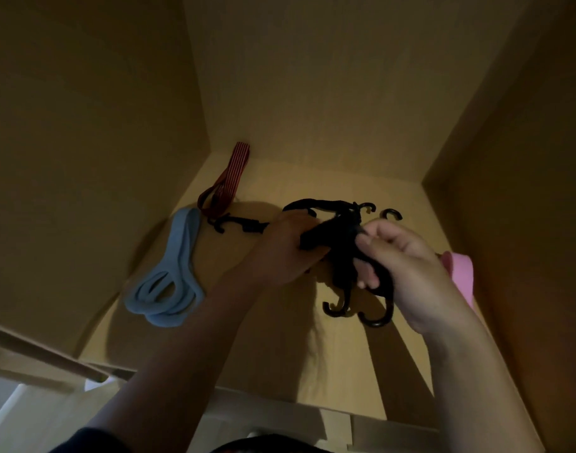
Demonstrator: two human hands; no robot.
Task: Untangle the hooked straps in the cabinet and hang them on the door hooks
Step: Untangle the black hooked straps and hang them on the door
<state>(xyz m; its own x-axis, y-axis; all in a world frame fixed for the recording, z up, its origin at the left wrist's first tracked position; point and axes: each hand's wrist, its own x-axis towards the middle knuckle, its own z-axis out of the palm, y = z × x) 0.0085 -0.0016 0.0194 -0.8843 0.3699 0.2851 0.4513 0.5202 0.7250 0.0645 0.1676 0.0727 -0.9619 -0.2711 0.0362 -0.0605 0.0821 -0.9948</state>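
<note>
**Both hands work the black knot**

The left hand [281, 250] curls its fingers round one side of the tangled bundle of black elastic straps with black plastic hooks [340, 256], steadying it just above the cabinet's pale wooden floor [280, 348]. The right hand [407, 266] pinches a strand at the middle of the knot, apparently so that one strap can be drawn free while the other hand anchors the rest. Curved hooks [375, 318] dangle below the right hand, and others stick up beyond both hands (how many straps are caught together I cannot tell).

To the left of the left hand a further black hook [229, 222] lies on the floor, its strap running toward that hand's grip. Farther left sit a coiled pale-blue flat strap [169, 273] and, beyond it, a red striped strap [224, 181] propped in the corner. Just right of the right hand lies a pink band [461, 273], partly hidden. No door hooks are in view, so the hanging seems yet to come.
</note>
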